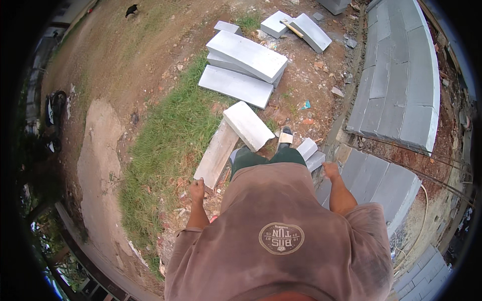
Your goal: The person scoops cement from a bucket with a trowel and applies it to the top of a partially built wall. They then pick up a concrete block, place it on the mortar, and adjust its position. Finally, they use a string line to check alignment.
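My left hand hangs low at my left side with its fingers curled closed. It is by the near end of a long, dirt-stained block on the ground; I cannot tell whether they touch. Across that block's far end lies a paler block, at an angle. On the other side, my right hand is closed in a loose fist, with nothing visible in it. Close to it are small grey block pieces and a low grey block wall. One sandalled foot shows ahead of me.
Farther ahead, long pale blocks lie stacked. A light-handled tool rests on two more blocks. A taller grey block wall runs along the right. Grass and rubble cover the ground; a hose lies at right.
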`<state>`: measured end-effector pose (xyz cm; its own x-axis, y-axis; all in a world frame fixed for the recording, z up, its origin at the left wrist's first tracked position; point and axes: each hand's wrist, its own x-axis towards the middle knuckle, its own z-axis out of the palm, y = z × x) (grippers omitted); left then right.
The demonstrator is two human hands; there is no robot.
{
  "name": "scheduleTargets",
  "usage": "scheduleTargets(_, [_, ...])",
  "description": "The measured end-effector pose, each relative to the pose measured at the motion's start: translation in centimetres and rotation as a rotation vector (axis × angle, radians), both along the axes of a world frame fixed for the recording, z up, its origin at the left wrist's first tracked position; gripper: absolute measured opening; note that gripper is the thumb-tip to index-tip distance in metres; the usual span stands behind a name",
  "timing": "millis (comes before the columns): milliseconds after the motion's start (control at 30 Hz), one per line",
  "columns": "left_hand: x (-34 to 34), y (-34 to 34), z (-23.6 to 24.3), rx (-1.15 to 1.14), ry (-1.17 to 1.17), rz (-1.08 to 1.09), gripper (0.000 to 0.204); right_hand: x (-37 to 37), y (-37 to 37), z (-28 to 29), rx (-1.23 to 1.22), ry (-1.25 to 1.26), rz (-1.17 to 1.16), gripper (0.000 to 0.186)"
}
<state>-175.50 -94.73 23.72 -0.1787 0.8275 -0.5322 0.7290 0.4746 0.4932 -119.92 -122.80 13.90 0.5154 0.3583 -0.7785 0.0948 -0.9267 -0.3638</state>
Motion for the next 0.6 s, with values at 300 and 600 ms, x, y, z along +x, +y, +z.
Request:
scheduleTargets(300, [0.1, -7.0, -4.3, -0.142, 0.012, 0.01, 0.038, 9.8, 24.8, 12.0, 0.365, -0.304, 0.185, 0.05])
scheduleTargets(600, [21.5, 11.2, -10.6, -0.187, -0.268, 0.148, 0.049, 15.0, 37.9, -0.8, 0.115, -0.316, 0.464, 0.058])
